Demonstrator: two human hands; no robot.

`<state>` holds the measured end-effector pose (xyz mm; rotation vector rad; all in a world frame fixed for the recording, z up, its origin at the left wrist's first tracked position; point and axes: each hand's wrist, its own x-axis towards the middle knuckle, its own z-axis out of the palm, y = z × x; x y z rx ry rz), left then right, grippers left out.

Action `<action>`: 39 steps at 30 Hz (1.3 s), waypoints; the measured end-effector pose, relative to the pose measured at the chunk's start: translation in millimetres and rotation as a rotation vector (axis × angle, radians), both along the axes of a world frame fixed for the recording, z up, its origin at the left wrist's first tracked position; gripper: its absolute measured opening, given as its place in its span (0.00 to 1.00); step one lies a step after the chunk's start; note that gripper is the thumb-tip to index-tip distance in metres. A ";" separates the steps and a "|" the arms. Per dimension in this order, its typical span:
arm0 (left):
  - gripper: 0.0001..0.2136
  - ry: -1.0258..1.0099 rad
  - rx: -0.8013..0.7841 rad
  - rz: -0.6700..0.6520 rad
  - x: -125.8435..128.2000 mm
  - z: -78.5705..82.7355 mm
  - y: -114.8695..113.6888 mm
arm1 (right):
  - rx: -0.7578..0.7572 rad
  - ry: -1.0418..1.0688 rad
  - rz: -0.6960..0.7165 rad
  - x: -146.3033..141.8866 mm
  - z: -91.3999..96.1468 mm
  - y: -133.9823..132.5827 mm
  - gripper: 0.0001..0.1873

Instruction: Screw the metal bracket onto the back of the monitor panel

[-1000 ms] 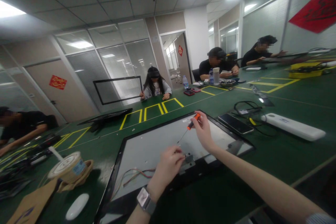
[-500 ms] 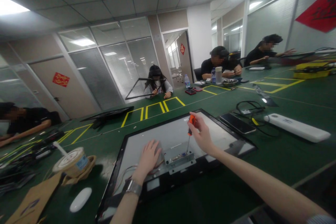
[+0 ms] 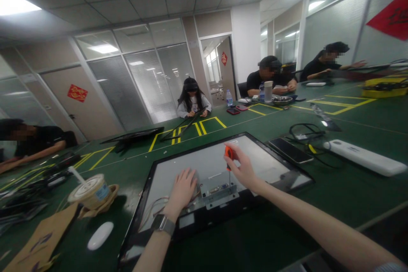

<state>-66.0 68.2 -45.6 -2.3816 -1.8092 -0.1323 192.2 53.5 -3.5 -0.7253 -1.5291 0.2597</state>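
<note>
A flat screen panel [image 3: 255, 155] with a black frame lies back side up on the green table. My right hand [image 3: 244, 168] grips an orange and black screwdriver [image 3: 228, 153], held nearly upright. Its shaft reaches down to the right end of a metal bracket [image 3: 219, 193] that carries a small circuit board [image 3: 218, 189]; the exact contact of the tip is too small to tell. My left hand [image 3: 183, 191] lies flat with fingers extended on the panel, just left of the bracket. Thin cables [image 3: 156, 208] run beside my left wrist.
On the left stand a lidded cup [image 3: 89, 191], a paper bag [image 3: 44, 238] and a white oval case [image 3: 100, 236]. To the right lie a phone [image 3: 290, 149], a black cable [image 3: 306, 129] and a long white device [image 3: 365, 157]. Several people sit around the table; one holds a black frame [image 3: 188, 125].
The screwdriver has gone from tilted to nearly upright, its handle slightly lower and further left. My left hand stays on the panel. Across the table, a person has lowered a black frame.
</note>
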 end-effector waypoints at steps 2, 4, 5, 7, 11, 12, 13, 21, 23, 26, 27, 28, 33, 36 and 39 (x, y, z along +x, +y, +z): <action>0.21 0.003 -0.015 0.005 1.4 2.8 -1.0 | 0.020 -0.031 -0.009 0.1 -1.2 0.3 0.17; 0.21 0.000 -0.023 0.009 2.3 4.8 -1.9 | 0.036 -0.051 -0.014 0.2 -1.3 0.2 0.17; 0.21 -0.001 -0.026 0.011 2.6 5.6 -2.4 | 0.041 -0.059 -0.017 0.2 -1.2 0.1 0.17; 0.21 -0.003 -0.030 0.017 3.1 6.7 -3.3 | 0.046 -0.073 -0.021 0.3 -1.2 0.2 0.17; 0.21 -0.004 -0.034 0.024 3.7 7.4 -4.4 | 0.058 -0.077 -0.023 0.2 -3.2 1.3 0.17; 0.21 -0.002 -0.032 0.023 3.8 7.2 -4.5 | 0.059 -0.075 -0.009 0.1 -3.9 1.4 0.16; 0.21 0.001 -0.030 0.020 3.7 7.0 -4.4 | 0.055 -0.073 0.017 0.1 -4.5 1.3 0.16; 0.21 -0.006 -0.016 0.013 2.1 3.3 -3.3 | 0.006 -0.101 0.249 0.8 3.3 -10.3 0.10; 0.21 -0.006 -0.006 0.006 1.4 1.3 -2.8 | 0.053 -0.130 0.196 0.0 6.6 -12.6 0.10; 0.20 0.001 0.018 0.002 1.0 -1.5 -2.2 | 0.034 -0.126 0.190 -2.1 7.3 -13.5 0.11; 0.20 0.003 0.023 0.003 1.1 -2.1 -2.1 | 0.008 -0.120 0.210 -2.6 6.4 -13.3 0.11; 0.20 0.004 0.026 0.004 1.2 -2.4 -2.1 | -0.018 -0.116 0.235 -2.9 5.1 -12.8 0.12; 0.20 0.006 0.014 0.005 2.6 -0.6 -3.3 | -0.057 -0.133 0.317 -2.4 -0.8 -9.1 0.19; 0.20 0.004 0.014 0.007 3.4 0.9 -4.4 | 0.007 -0.138 0.254 -2.2 0.2 -8.5 0.22; 0.20 0.004 0.014 0.006 3.7 1.6 -5.0 | 0.144 -0.164 0.086 -2.3 4.3 -9.5 0.20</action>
